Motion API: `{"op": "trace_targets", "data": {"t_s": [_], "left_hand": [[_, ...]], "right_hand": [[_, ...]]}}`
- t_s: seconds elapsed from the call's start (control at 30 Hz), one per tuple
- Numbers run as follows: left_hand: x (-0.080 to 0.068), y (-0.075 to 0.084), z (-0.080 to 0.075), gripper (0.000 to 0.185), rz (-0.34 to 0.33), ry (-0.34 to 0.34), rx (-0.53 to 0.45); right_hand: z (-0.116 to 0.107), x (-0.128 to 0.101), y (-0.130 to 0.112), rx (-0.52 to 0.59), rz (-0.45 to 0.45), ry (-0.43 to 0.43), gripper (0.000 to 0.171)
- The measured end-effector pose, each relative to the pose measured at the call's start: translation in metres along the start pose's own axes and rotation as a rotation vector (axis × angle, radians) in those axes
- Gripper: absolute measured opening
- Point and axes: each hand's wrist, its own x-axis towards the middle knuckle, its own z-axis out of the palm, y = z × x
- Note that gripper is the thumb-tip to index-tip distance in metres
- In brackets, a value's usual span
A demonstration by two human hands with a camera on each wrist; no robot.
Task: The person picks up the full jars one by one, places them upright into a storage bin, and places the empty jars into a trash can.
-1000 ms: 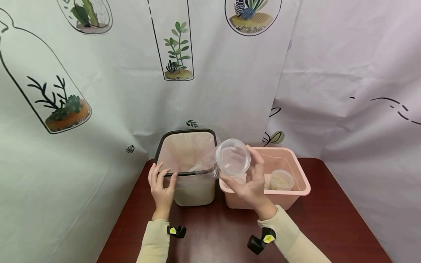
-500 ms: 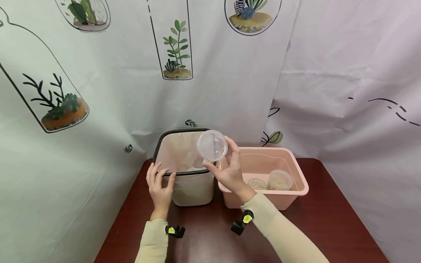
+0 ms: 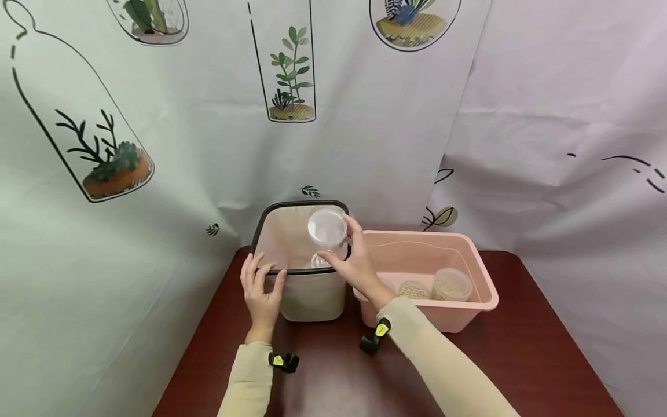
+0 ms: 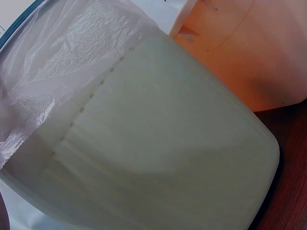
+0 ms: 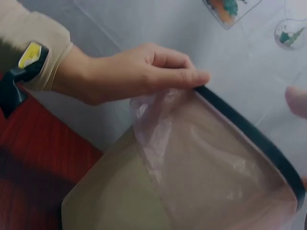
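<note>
My right hand [image 3: 356, 266] holds a clear round plastic tub [image 3: 327, 227] between thumb and fingers over the mouth of the trash bin [image 3: 315, 298]. No contents show in the tub. My left hand [image 3: 263, 292] grips the bin's dark front rim at the left, thumb outside. In the right wrist view the left hand [image 5: 144, 72] pinches that rim [image 5: 254, 132] over the plastic liner [image 5: 206, 153]; only fingertips of the right hand [image 5: 297, 100] show there. Inside the bin lies something clear [image 3: 316, 262], partly hidden. The left wrist view shows mostly the bin's side [image 4: 177, 143].
Right of the bin stands a pink basin [image 3: 484, 289]. In it are a tub of pale round beads [image 3: 414, 291], a tub with yellowish bits [image 3: 452, 285], and another partly hidden behind the right wrist. A patterned cloth [image 3: 375, 145] hangs behind the dark red table [image 3: 333, 376].
My right hand has carried the clear tub left from over the basin to over the bin, tilting its face more upward. The left hand stays on the rim.
</note>
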Motion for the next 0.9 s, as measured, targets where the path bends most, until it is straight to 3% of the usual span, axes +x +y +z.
{"op": "trace_targets", "data": {"t_s": [0.17, 0.53, 0.77, 0.9], "left_hand": [[0.001, 0.000, 0.000, 0.038, 0.005, -0.001, -0.002], [0.005, -0.001, 0.000, 0.036, 0.006, 0.004, -0.001], [-0.011, -0.023, 0.002, 0.041, -0.019, -0.022, 0.032], [-0.015, -0.030, 0.003, 0.041, -0.018, -0.025, 0.037]], "right_hand": [[0.004, 0.000, 0.011, -0.107, 0.055, -0.111, 0.087], [0.005, 0.016, 0.009, -0.312, 0.087, -0.252, 0.087], [0.014, 0.032, 0.008, -0.488, -0.001, -0.391, 0.072], [0.018, 0.034, 0.005, -0.612, 0.002, -0.450, 0.073]]}}
